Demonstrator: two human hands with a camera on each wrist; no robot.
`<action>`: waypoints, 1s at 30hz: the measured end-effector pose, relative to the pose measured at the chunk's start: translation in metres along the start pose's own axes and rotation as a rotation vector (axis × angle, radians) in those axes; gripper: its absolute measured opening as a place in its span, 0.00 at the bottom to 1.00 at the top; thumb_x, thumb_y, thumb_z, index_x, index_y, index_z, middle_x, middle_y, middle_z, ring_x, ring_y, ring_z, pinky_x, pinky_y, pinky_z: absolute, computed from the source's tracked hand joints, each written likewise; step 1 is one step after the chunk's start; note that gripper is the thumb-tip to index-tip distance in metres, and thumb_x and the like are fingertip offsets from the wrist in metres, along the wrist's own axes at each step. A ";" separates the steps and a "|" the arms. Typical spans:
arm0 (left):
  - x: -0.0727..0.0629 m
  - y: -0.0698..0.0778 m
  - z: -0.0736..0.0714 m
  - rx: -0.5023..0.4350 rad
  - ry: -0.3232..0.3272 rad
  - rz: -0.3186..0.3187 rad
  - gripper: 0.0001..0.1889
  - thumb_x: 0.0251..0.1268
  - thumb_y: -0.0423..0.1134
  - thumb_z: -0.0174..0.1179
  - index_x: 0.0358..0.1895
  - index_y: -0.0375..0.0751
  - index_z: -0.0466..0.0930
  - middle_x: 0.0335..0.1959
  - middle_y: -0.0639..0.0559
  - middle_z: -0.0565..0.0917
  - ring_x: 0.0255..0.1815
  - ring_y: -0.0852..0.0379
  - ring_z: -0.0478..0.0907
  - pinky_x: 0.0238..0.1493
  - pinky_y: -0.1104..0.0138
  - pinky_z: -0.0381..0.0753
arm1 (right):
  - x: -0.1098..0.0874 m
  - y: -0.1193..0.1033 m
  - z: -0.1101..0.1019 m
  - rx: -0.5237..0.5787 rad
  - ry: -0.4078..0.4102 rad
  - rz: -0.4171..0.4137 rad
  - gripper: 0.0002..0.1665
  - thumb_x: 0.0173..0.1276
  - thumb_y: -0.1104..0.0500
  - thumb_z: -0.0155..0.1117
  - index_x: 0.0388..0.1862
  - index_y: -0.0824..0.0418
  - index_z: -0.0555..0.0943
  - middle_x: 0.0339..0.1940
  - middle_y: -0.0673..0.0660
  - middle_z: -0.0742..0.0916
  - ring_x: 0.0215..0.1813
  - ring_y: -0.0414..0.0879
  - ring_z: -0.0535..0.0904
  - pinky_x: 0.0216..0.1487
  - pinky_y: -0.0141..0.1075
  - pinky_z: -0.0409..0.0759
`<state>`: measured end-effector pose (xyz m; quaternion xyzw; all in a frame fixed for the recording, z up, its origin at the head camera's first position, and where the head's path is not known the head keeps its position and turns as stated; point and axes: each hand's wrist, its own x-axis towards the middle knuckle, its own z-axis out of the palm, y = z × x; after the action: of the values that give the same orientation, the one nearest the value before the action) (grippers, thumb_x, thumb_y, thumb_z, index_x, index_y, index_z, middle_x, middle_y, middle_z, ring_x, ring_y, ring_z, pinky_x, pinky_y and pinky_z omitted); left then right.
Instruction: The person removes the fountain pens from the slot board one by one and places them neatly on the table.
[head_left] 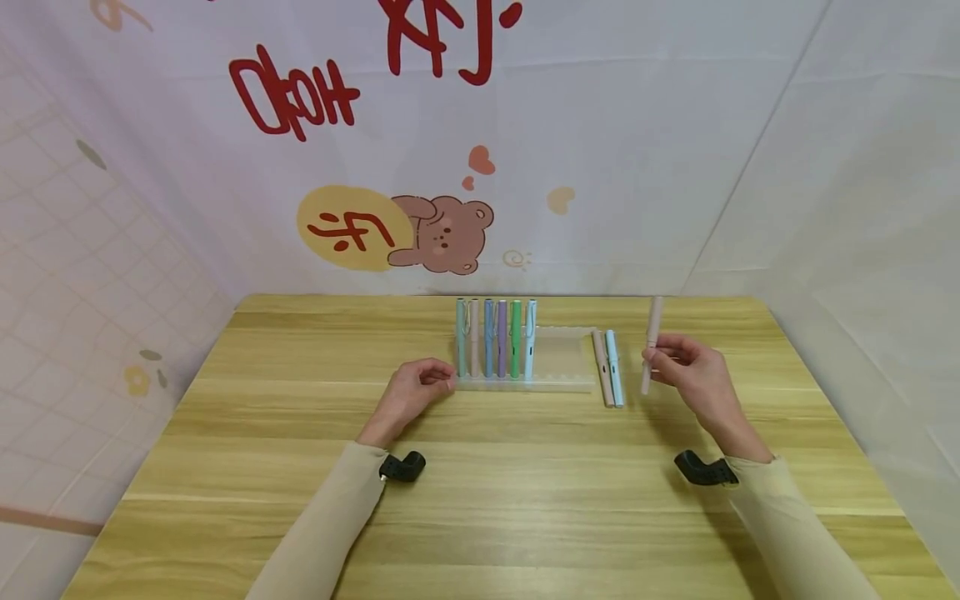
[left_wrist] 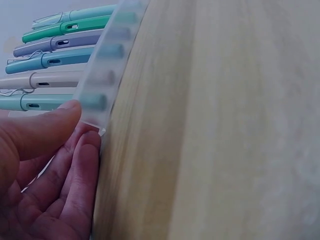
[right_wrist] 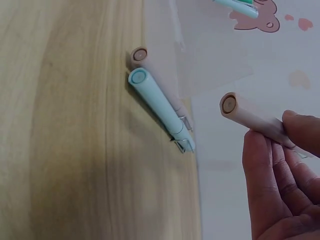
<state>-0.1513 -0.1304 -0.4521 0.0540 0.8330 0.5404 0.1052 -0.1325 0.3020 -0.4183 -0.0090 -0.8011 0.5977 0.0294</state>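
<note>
A clear pen rack point(head_left: 558, 385) stands on the table with several pens upright in its left part, among them a green pen point(head_left: 516, 337) and a purple pen point(head_left: 502, 337). My left hand point(head_left: 417, 387) holds the rack's left front corner, thumb beside the teal pen point(left_wrist: 47, 102) and fingers at the end wall. At the right, my right hand point(head_left: 693, 371) pinches a pale pink pen point(right_wrist: 252, 119) between thumb and fingers, raised above the table. Between that hand and the rack lie a pinkish-beige pen point(head_left: 602, 368) and a light blue pen point(right_wrist: 159, 104), side by side.
The wooden table point(head_left: 525, 500) ends at the back against a white printed cloth point(head_left: 622, 125) with a bear and red characters. Cloth also hangs along both sides. Black wrist straps point(head_left: 405, 467) sit over the beige sleeves.
</note>
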 end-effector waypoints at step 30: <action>-0.001 0.000 0.001 0.017 0.020 -0.005 0.09 0.70 0.33 0.67 0.50 0.38 0.87 0.44 0.49 0.87 0.46 0.53 0.82 0.53 0.58 0.78 | 0.018 0.020 0.006 -0.292 -0.153 0.181 0.24 0.75 0.58 0.66 0.57 0.79 0.79 0.48 0.69 0.88 0.39 0.40 0.86 0.40 0.31 0.84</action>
<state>-0.1504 -0.1297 -0.4524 0.0473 0.8386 0.5338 0.0978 -0.1514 0.3027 -0.4390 -0.0395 -0.8752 0.4741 -0.0873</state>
